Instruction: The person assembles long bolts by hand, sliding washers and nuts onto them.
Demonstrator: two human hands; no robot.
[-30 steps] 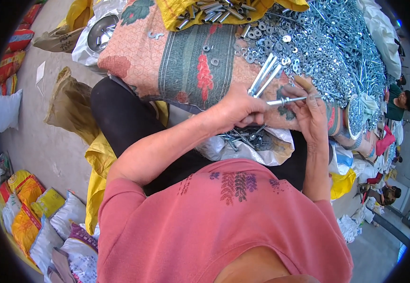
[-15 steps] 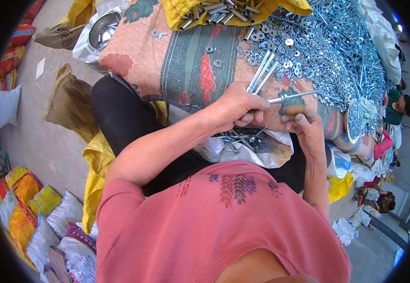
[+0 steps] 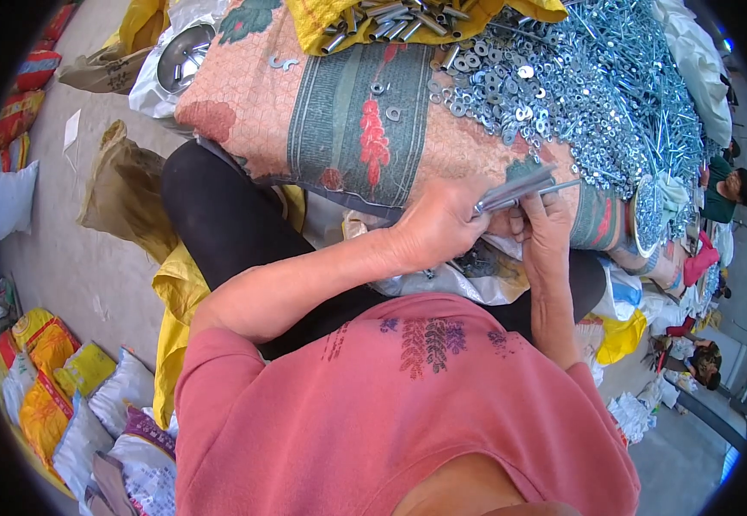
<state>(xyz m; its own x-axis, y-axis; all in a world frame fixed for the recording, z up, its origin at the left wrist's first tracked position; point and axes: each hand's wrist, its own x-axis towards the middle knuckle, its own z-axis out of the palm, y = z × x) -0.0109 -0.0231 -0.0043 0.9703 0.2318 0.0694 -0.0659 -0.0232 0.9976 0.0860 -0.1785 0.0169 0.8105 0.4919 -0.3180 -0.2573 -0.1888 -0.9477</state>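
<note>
1. The left hand (image 3: 438,228) is curled in a fist round a bundle of long bolts (image 3: 511,193), gripping them at their near ends.
2. The bolts stick out to the right and far from that fist, over the near edge of the patterned cloth (image 3: 347,120).
3. The right hand (image 3: 545,228) is just beside the left, fingers bent and touching the bolts from the right; I cannot tell whether it pinches one bolt or only steadies them.
4. Both hands are held above the person's lap, over a crumpled plastic bag (image 3: 468,275) with small dark parts in it.
5. Far and right of the hands, a big heap of washers (image 3: 511,86) and thin rods covers the cloth.
6. At the far edge, short metal sleeves lie on a yellow sack (image 3: 322,21).
7. A steel bowl (image 3: 184,56) sits far left.
8. Filled sacks (image 3: 55,387) lie on the floor near left.
9. Other people (image 3: 726,185) sit at the right rim.
</note>
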